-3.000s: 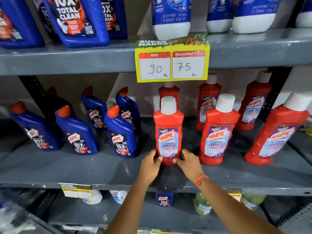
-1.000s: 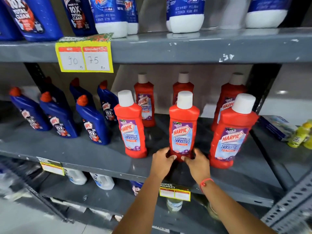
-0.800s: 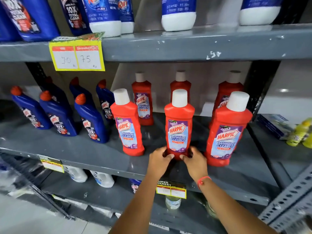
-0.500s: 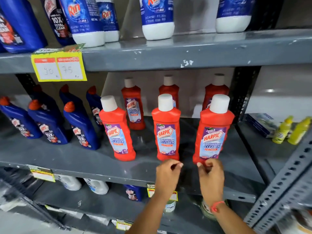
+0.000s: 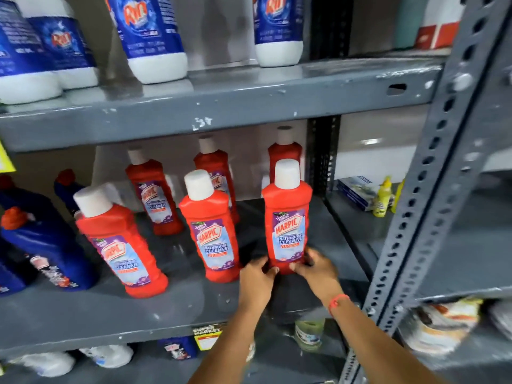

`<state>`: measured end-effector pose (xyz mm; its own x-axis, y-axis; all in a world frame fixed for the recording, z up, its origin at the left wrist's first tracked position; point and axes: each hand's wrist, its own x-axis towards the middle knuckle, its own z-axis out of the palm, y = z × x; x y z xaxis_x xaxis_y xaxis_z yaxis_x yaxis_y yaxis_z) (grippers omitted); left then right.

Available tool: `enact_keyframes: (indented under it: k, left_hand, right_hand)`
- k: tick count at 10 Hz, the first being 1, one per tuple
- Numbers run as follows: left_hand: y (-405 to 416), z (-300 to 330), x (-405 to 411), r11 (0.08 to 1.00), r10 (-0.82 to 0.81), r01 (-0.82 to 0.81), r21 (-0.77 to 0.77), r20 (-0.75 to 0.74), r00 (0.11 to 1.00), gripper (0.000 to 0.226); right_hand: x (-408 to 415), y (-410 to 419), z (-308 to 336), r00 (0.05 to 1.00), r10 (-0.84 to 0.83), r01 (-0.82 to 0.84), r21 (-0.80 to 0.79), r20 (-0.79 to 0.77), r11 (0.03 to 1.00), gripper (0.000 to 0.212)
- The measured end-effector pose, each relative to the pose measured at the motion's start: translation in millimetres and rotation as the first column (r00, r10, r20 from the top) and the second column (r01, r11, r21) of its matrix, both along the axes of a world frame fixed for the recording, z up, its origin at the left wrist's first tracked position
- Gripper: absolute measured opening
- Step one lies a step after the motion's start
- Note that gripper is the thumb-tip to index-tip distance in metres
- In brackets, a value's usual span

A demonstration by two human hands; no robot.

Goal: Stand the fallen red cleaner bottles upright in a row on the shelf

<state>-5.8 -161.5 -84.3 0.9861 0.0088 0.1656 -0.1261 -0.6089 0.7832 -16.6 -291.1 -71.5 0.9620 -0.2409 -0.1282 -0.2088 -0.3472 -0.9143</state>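
Three red cleaner bottles with white caps stand upright in a front row on the grey shelf [image 5: 116,309]: a left one [image 5: 119,245], a middle one [image 5: 212,231] and a right one [image 5: 286,217]. Three more red bottles stand behind them, at back left [image 5: 153,195], back middle [image 5: 214,162] and back right [image 5: 285,152]. My left hand [image 5: 256,278] and my right hand [image 5: 315,268] both clasp the base of the right front bottle, one on each side, fingers curled around it.
Blue cleaner bottles [image 5: 41,239] with orange caps stand at the shelf's left. A slotted grey upright post [image 5: 432,176] rises just right of my hands. The upper shelf [image 5: 221,106] carries blue and white detergent bottles. Yellow bottles [image 5: 383,196] sit in the bay to the right.
Both hands left the middle front bottle, shifted right and closed around the base of the right front bottle. The camera swung right and drew closer.
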Motion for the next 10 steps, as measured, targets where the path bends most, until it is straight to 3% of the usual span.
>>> enact_keyframes:
  k: [4, 7, 9, 10]
  left_hand:
    - [-33.2, 3.1, 4.4, 0.997, -0.056, 0.054, -0.057, -0.045, 0.997, 0.023]
    - [-34.0, 6.5, 2.4, 0.997, -0.075, 0.074, -0.016, -0.09, 0.993, 0.025]
    - [-28.1, 11.2, -17.2, 0.997, -0.068, 0.073, 0.04, -0.116, 0.991, 0.036]
    - [-18.5, 5.7, -37.2, 0.996, -0.038, 0.045, 0.076, -0.087, 0.995, 0.036]
  right_hand:
    - [-2.5, -31.0, 2.5, 0.996, -0.078, 0.079, 0.02, -0.043, 0.997, 0.041]
    - [-2.1, -31.9, -2.7, 0.996, -0.058, 0.059, 0.011, -0.063, 0.998, 0.042]
    - [-13.6, -20.8, -8.7, 0.995, -0.102, 0.102, 0.019, 0.002, 0.995, 0.042]
    - [-30.8, -8.3, -18.5, 0.976, -0.202, 0.206, -0.039, 0.087, 0.978, 0.049]
